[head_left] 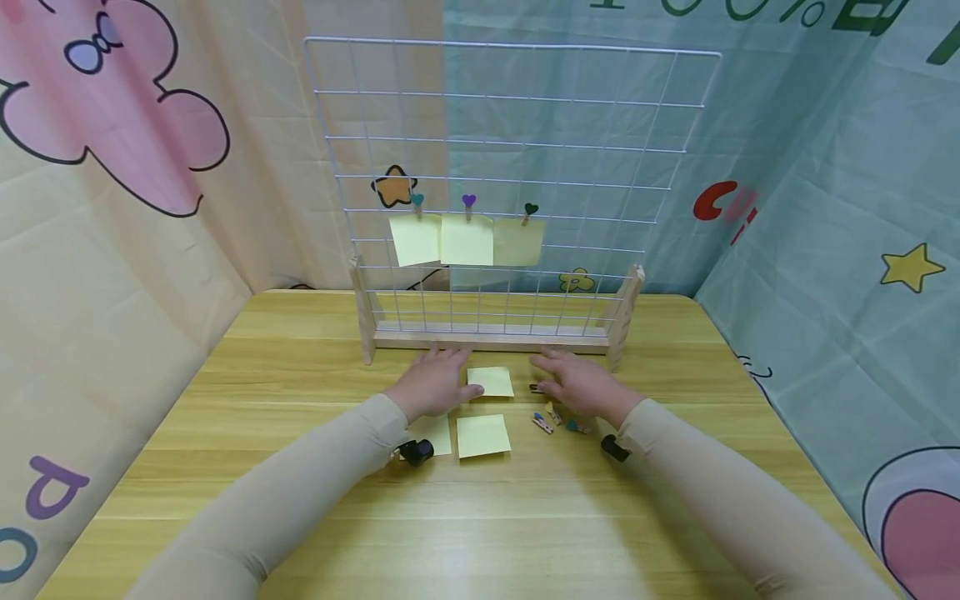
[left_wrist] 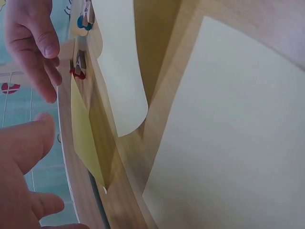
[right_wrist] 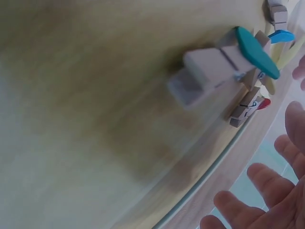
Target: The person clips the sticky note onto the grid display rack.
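My left hand (head_left: 435, 383), fingers spread, is over the left side of a pale yellow sticky note (head_left: 492, 382) near the rack's base. Under its wrist lies a partly hidden note (head_left: 437, 433), beside another note (head_left: 483, 437). My right hand (head_left: 581, 385) stretches out with separated fingers and holds nothing. Close beneath it lie small wooden clothespins with coloured tops: a blue one (head_left: 542, 422), a yellow one (head_left: 553, 413), a teal one (right_wrist: 257, 52) and a red one (right_wrist: 245, 109). Three notes (head_left: 467, 240) hang in a row on the white wire grid (head_left: 585, 158), each under a heart-topped clothespin.
The grid stands upright in a wooden base (head_left: 491, 340) toward the back of the wooden table (head_left: 510, 533). Printed curtains (head_left: 135, 250) hang behind and at both sides. A small black camera (head_left: 416, 452) sits at the left wrist, another (head_left: 615, 448) at the right.
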### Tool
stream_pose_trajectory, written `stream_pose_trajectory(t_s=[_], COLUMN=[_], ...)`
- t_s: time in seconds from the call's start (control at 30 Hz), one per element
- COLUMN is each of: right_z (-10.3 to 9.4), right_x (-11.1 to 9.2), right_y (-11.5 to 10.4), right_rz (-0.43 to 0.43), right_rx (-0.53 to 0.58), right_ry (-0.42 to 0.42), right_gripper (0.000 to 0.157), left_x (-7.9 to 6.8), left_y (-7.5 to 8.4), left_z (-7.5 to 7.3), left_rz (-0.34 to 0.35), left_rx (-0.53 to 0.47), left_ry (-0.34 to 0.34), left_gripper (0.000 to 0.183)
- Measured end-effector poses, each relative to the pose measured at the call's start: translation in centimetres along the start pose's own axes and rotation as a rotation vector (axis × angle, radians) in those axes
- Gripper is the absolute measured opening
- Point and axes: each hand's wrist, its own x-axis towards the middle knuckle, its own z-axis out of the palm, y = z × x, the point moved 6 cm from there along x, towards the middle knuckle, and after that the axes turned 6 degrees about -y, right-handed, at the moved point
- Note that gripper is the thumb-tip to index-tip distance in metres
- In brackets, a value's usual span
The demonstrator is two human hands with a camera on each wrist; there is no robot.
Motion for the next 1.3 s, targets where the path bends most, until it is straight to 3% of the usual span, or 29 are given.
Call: stream_pose_trajectory(t_s=[0.33,0.87,1.07,1.3], right_z=[0.3,0.7,0.7,0.7], right_x=[0.4,1.1,1.1,1.3], right_y=[0.2,0.1,-0.2,-0.5], right_rz=[0.020,0.005,-0.026,-0.025], right_rx=[0.030,0.008,-0.033,-0.064], right_ry=[-0.014,-0.016,-0.012,-0.002], right_gripper=[0.049,0.038,0.033,0.029], left_x=[0.0,0.3,0.5,0.7], left_y=[-0.3,-0.5,-0.4,-0.2], left_z=[0.5,1.4,1.4,1.3], left_rz=[0.002,0.013,0.039,0.101], left_rx=[-0.036,0.029,0.056,0.109], left_ry=[-0.053,-0.099,-0.084,-0.026], left_gripper=[0.085,0.084,0.082,0.065])
